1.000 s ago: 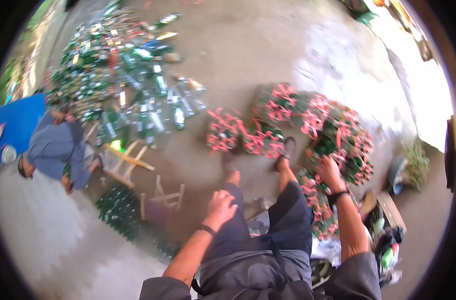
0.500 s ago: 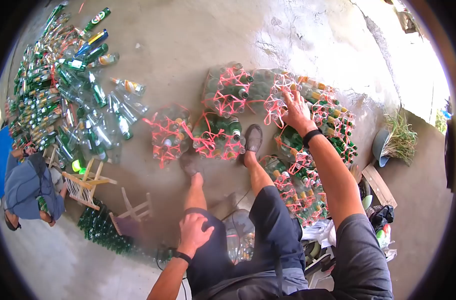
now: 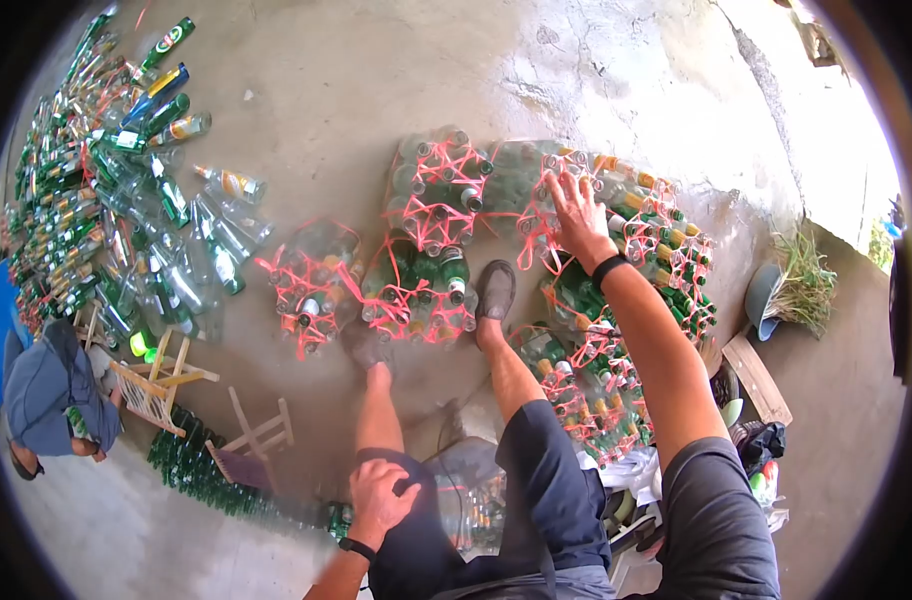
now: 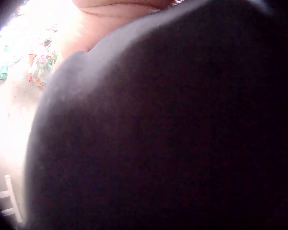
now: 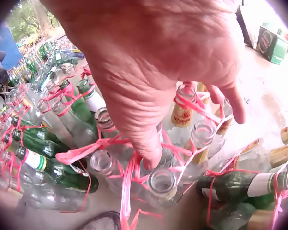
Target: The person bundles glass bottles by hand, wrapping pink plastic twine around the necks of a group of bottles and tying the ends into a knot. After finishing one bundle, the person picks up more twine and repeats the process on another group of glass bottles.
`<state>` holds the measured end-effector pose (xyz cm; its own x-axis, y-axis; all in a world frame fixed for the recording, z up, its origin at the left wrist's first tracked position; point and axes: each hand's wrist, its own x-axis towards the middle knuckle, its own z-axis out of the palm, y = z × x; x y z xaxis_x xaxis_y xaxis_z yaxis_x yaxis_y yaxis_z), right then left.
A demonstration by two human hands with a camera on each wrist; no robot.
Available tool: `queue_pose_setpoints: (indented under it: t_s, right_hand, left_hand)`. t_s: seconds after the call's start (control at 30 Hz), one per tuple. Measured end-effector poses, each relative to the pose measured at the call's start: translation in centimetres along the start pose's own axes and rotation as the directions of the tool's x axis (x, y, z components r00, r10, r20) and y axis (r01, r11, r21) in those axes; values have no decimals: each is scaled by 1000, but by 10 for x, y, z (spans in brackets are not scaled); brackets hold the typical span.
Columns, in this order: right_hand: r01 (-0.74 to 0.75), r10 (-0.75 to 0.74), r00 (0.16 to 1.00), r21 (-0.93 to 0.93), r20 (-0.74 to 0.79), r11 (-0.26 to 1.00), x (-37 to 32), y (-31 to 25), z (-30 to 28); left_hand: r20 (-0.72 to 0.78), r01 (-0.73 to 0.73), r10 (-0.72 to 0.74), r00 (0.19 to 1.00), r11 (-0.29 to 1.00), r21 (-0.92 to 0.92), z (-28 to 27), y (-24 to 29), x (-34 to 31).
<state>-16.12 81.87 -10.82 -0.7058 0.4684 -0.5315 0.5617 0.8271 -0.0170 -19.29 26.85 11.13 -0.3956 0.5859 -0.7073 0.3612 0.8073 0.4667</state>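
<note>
My right hand [image 3: 581, 220] reaches forward with its fingers spread over the necks of a bundle of clear glass bottles [image 3: 516, 175]. In the right wrist view the thumb of this hand [image 5: 158, 62] points down among the bottle mouths, beside a clear bottle [image 5: 162, 182]. Pink plastic twine [image 5: 127, 179] loops round the necks, and its loose ends hang in front. On the dark shorts over the left thigh rests my left hand [image 3: 378, 495], fingers loosely bent. Dark cloth [image 4: 158, 120] fills most of the left wrist view.
More twine-tied bundles [image 3: 436, 190] stand around my feet, with green bottles [image 3: 416, 275] in one. Loose bottles [image 3: 136, 200] are heaped at the left. A person [image 3: 61, 385] bends near wooden stools [image 3: 256, 435]. To the right are a basin of grass [image 3: 776, 285] and a wooden board [image 3: 756, 380].
The right hand has moved forward from the nearer bundles onto the clear-bottle bundle, its fingers spreading. The left hand has come down onto the thigh. The head view has shifted.
</note>
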Motion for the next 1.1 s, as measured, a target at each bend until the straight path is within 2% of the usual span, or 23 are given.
queue_pose_setpoints:
  t_s: [0.07,0.1,0.2,0.33,0.4,0.43,0.53,0.6,0.67,0.7,0.77,1.1]
  right_hand:
    - [3,-6,997,-39,-80,999,1,1,17]
    - [38,-32,990,41,-135,998,1,6,20]
    - [106,-93,981,66,-169,992,3,17,26]
    - [68,-70,985,-17,-157,998,4,15,23]
    - [110,-120,982,-75,-147,991,6,14,21]
    - [155,-152,981,16,-118,988,14,24,32]
    - [125,-121,989,38,-83,991,12,20,21]
    - [135,-131,987,37,-97,990,13,22,28]
    - [177,-181,980,-51,-85,983,13,23,31]
    - [179,-183,979,-53,-85,982,16,24,29]
    - [156,-156,988,-31,12,987,19,23,24]
    - [181,-180,983,-42,32,983,25,25,11]
  left_hand:
    - [-19,-21,21,1000,1000,6,3,1,2]
    - [-15,-7,7,1000,1000,8,2,3,3]
    - [-13,1,-1,1000,1000,20,5,5,3]
    - [-10,10,-10,1000,999,31,5,8,6]
    - [10,25,-25,1000,999,37,5,9,6]
    - [25,38,-39,999,998,41,6,10,7]
    - [37,46,-48,998,998,53,5,14,9]
    - [35,49,-51,998,997,56,5,17,11]
    - [34,53,-55,998,997,61,5,17,10]
    - [39,58,-61,997,996,63,7,18,10]
    - [44,62,-65,997,996,64,8,19,11]
    - [35,76,-78,996,996,55,11,23,11]
